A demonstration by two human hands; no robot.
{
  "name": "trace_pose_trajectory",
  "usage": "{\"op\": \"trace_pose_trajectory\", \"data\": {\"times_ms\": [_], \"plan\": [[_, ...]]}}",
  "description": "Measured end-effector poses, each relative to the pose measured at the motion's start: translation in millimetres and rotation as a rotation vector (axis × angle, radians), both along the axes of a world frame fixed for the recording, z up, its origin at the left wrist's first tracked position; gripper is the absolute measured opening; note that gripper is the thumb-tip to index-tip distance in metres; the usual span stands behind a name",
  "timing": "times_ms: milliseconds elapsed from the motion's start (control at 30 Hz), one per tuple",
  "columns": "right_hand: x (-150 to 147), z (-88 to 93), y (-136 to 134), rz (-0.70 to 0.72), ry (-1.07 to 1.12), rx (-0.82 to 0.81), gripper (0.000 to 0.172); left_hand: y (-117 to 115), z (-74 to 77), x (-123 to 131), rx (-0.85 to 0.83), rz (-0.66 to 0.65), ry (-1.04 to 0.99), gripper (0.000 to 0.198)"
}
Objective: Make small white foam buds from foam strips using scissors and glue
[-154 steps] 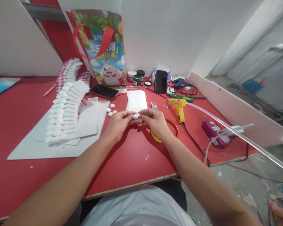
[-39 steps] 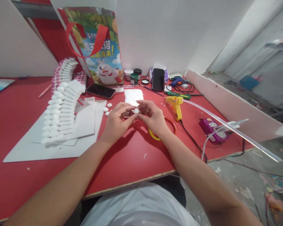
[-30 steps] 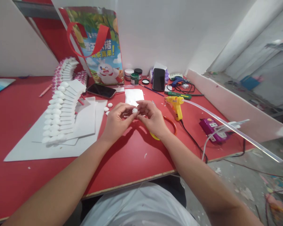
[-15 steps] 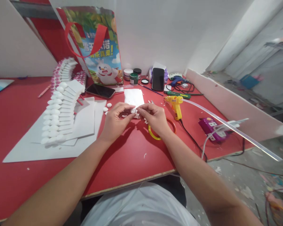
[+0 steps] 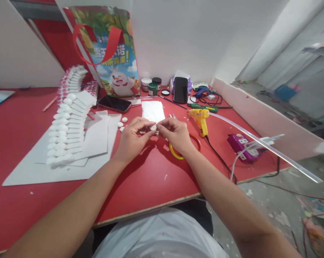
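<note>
My left hand (image 5: pixel 133 138) and my right hand (image 5: pixel 175 134) meet over the middle of the red table (image 5: pixel 151 175). Both pinch a small white round piece (image 5: pixel 153 127) between their fingertips, just above the table. Behind them lies a white rectangular sheet (image 5: pixel 152 110). A few loose white round pieces (image 5: pixel 122 122) lie to the left of my left hand. Scissors with an orange and yellow handle (image 5: pixel 184 152) lie partly under my right hand.
A yellow glue gun (image 5: pixel 201 120) with a long clear stick stands right of my hands. White sheets with rows of white pieces (image 5: pixel 66 132) lie at left. Two phones (image 5: pixel 113 103), paint jars (image 5: pixel 152 87), a printed bag (image 5: pixel 108 53) and a purple power strip (image 5: pixel 241 147) ring the area.
My hands stayed together on the small white piece, turning it slightly and sinking a little toward the table. The view has shifted a little.
</note>
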State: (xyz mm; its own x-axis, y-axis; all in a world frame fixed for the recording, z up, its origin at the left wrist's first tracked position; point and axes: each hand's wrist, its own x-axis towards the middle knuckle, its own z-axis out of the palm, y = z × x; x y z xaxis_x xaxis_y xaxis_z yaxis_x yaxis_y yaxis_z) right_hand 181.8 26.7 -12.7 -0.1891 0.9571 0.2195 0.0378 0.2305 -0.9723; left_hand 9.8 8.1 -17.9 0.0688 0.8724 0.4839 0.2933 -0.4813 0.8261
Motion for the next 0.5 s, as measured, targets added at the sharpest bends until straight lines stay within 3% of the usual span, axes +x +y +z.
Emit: {"op": "trace_pose_trajectory", "data": {"times_ms": [333,500], "plan": [[-0.4,2.3,-1.0,-0.013,0.015,-0.016,0.023,0.7,5.3,3.6,-0.257,-0.086,-0.214,0.038],[-1.6,0.4,-2.0,-0.028,-0.030,0.000,0.021,-0.3,5.8,4.0,-0.263,-0.081,-0.207,0.040]]}}
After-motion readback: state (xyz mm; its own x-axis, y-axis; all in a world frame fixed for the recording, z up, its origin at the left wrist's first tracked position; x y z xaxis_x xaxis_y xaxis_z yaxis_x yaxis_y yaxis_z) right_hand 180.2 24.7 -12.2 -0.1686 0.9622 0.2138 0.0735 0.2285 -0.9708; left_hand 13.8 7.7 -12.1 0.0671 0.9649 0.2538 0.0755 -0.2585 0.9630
